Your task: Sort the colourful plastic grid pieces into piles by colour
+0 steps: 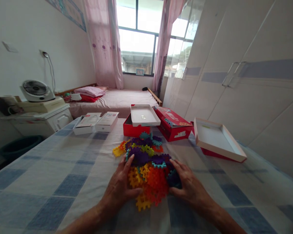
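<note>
A heap of plastic gear-shaped toy pieces (157,182) lies on the checked cloth in front of me. Orange and yellow pieces are at the near side; purple, teal and lime-green ones lie farther back. Against the heap's left edge rests my left hand (120,182), thumb and fingers apart, touching yellow and purple pieces. My right hand (185,178) curves along the opposite edge, beside a dark blue piece (174,179), its thumb spread from the fingers. Both hands are open around the heap. Parts of some fingers are hidden by the pieces.
Behind the heap stand a red box (136,130) with a white tray-like lid (145,116) on it and a printed red box (174,123). At right, a shallow open lid (217,139) lies tilted. White boxes (107,122) sit at the back left.
</note>
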Demonstrator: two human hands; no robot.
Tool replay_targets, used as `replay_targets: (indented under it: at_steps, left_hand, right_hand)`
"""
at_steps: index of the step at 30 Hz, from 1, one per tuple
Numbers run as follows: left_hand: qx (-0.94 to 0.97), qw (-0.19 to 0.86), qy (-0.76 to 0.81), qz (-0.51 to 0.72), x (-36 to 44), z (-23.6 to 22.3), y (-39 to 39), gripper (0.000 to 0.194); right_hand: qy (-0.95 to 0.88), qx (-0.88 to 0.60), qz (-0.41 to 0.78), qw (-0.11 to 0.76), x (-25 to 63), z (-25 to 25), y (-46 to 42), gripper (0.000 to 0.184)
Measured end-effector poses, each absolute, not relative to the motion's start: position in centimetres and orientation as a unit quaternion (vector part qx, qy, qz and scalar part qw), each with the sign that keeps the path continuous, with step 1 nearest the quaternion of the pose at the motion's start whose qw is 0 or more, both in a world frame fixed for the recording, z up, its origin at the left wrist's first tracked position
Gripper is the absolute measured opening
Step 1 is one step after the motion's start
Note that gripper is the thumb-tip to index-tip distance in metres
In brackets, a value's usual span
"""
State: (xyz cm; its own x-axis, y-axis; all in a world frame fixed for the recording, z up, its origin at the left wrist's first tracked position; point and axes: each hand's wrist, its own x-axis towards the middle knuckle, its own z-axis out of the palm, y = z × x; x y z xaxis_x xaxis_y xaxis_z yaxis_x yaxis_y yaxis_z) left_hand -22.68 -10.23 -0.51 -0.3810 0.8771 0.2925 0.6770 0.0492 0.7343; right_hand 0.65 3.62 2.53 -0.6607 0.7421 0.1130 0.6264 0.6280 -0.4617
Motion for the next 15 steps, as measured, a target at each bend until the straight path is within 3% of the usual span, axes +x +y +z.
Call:
replay_targets:
  at_steps: [5,11,15]
  left_hand:
    - [0.569,0.077,0.715,0.399,-22.2,-1.2,-9.8,0.074]
    - [0.591,0.047,0.713,0.375,-22.7,-1.5,-9.7,0.063]
    - [0.584,0.016,0.726,0.364,-23.9,-0.6,-10.4,0.052]
  right_hand:
    - [-0.841,-0.389,0.257,0.274,-2.4,2.3,3.8,0.051]
    - [-0.851,-0.278,0.335,0.294,-6.5,3.7,1.1,0.055]
    - [-0.868,-0.249,0.298,0.309,-7.0,5.0,3.0,0.048]
